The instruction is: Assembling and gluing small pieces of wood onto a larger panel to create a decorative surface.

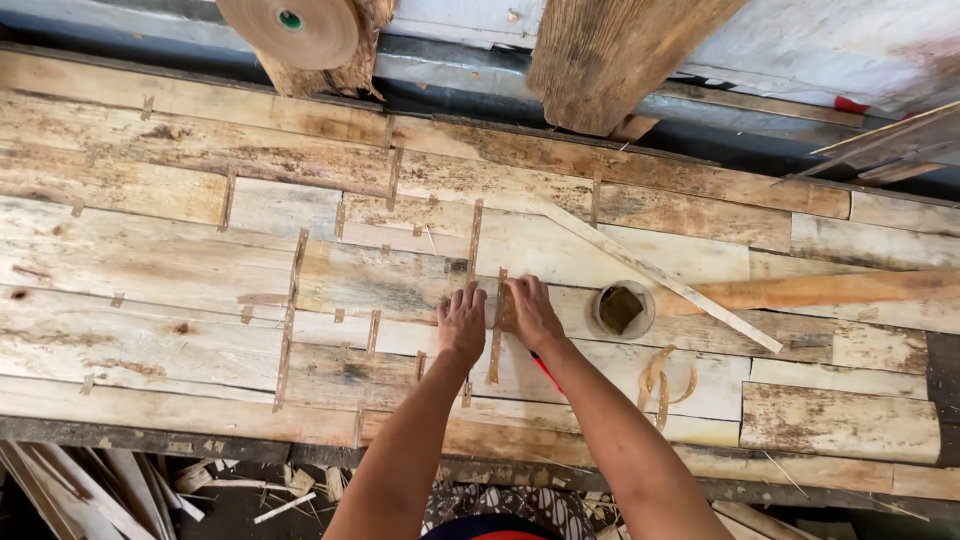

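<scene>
Hands press flat on veneer sheet [200, 270]: left hand [462, 322] and right hand [530, 310] flank brown tape strip [497, 330], which runs lengthwise toward the person; right fingers touch it, pinching nothing

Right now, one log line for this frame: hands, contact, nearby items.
left hand: flat on veneer sheet | right hand: pressing brown tape strip on seam | near: small bowl, tape roll, loose slat

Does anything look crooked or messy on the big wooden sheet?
Yes. A thin wooden strip lies slanted across the straight veneer sheets, right of both hands. Curled tape scraps lie loose nearby, beside the small round cup.
</scene>
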